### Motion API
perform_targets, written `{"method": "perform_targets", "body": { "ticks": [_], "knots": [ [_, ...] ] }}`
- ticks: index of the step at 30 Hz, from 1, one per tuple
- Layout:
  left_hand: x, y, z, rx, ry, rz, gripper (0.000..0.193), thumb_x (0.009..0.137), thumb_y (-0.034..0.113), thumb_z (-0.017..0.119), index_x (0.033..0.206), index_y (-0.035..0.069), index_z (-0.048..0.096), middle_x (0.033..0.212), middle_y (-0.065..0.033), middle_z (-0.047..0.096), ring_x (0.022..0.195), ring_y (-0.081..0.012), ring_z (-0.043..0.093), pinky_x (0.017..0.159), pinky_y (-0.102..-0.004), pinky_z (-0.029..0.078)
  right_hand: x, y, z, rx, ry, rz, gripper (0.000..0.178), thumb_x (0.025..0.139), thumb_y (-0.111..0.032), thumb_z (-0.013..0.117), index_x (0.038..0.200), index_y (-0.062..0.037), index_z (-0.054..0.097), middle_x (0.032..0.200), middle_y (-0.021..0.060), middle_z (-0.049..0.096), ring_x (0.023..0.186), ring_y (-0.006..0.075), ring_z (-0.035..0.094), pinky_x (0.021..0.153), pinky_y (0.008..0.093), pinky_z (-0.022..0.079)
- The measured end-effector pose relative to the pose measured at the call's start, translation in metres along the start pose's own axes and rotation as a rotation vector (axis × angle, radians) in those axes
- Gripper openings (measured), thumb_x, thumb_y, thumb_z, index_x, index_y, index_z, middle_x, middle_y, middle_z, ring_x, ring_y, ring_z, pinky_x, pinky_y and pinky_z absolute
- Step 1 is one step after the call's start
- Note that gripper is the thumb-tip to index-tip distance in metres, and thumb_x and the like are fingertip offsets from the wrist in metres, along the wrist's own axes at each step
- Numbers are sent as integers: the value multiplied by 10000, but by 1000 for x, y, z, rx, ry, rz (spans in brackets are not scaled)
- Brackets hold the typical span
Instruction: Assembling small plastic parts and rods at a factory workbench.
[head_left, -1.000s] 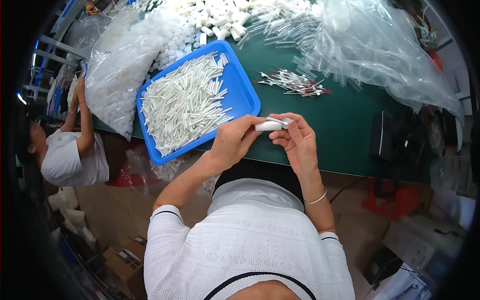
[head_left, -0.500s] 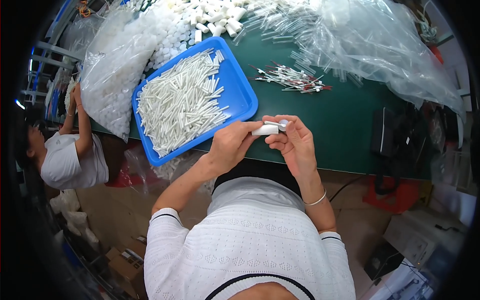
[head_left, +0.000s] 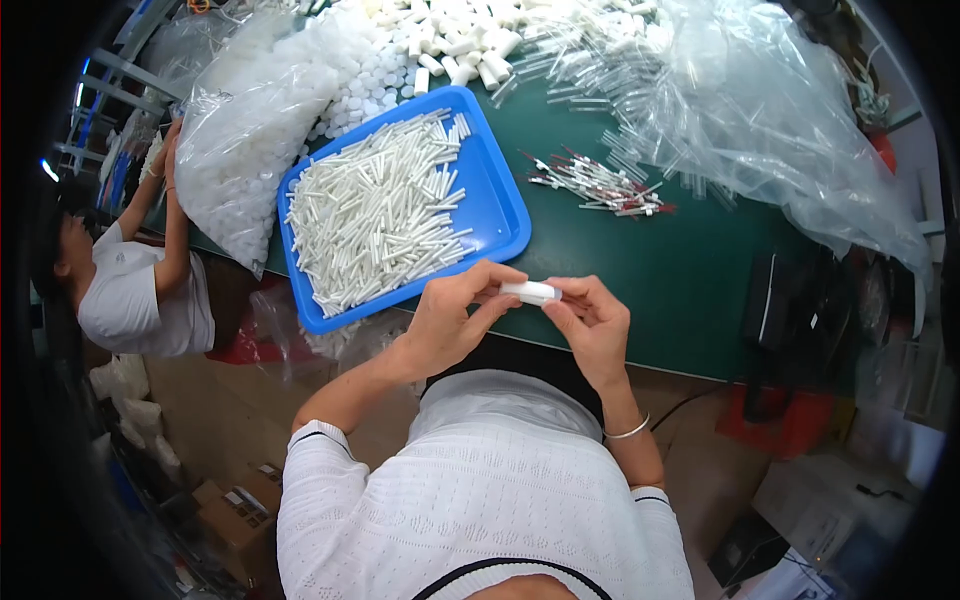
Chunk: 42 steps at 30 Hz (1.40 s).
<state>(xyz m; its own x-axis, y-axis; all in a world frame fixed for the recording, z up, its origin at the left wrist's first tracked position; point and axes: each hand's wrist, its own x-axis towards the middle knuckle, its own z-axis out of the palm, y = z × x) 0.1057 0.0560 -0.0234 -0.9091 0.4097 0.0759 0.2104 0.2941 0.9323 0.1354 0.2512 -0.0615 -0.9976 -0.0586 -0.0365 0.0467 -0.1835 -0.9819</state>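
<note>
One blue tray [head_left: 488, 215] bears white sticks [head_left: 380, 215]. Off its near right corner, the left hand [head_left: 445, 318] pinches a white cylinder [head_left: 526, 290]; the thin stick alongside it a second ago no longer shows. Further right of the tray, the right hand [head_left: 597, 325] grips the translucent cap [head_left: 554, 294], now aligned at the cylinder's end, apparently closing it.

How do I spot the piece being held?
Find the blue tray on the green table. Near its lower right corner, the left hand and right hand hold a white cylinder. Unlike the loose white pieces beyond the tray, it is held at both ends.
</note>
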Motion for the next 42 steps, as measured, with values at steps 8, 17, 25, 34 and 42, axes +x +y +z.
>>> {"method": "perform_targets", "body": {
  "ticks": [8, 17, 25, 34, 42],
  "knots": [
    [109, -6, -54, 276, -34, 12, 131, 893, 119, 608, 894, 7, 674, 757, -134, 667, 714, -197, 657, 664, -305, 501, 20, -22, -5, -730, 120, -475, 218, 748, -68, 749, 946, -45, 661, 889, 112, 661, 805, 296, 623, 730, 374, 487],
    [233, -82, -51, 1190, 229, 121, 245, 736, 239, 766, 832, 31, 680, 840, -153, 638, 864, -315, 631, 709, -424, 516, -1, -25, -9, -507, 145, -324, 187, 831, -23, 685, 1011, -4, 639, 866, 64, 622, 767, 142, 570, 698, 249, 452],
    [68, 1, -2, -311, -418, -122, 200, 949, 98, 572, 1119, 2, 529, 1014, -71, 641, 913, -114, 598, 795, -253, 482, 3, -34, -40, -232, 169, -289, 188, 861, -27, 656, 1048, -8, 646, 923, 59, 637, 794, 133, 571, 713, 246, 448],
    [13, 5, 23, -249, -357, -154, 263, 933, 62, 575, 1185, -4, 539, 1005, -82, 594, 907, -135, 588, 774, -264, 481, -20, -33, -37, -800, -52, -419, 207, 782, -23, 720, 984, -32, 677, 867, 82, 643, 724, 207, 593, 637, 294, 470],
    [-2, 4, 6, -26, -388, -52, 173, 918, 77, 593, 1073, 1, 605, 875, -109, 638, 742, -179, 597, 685, -288, 473, -23, -49, -28, -554, -187, -221, 427, 753, -71, 773, 1129, -28, 573, 848, 84, 649, 735, 164, 651, 642, 283, 526]
  ]
}}
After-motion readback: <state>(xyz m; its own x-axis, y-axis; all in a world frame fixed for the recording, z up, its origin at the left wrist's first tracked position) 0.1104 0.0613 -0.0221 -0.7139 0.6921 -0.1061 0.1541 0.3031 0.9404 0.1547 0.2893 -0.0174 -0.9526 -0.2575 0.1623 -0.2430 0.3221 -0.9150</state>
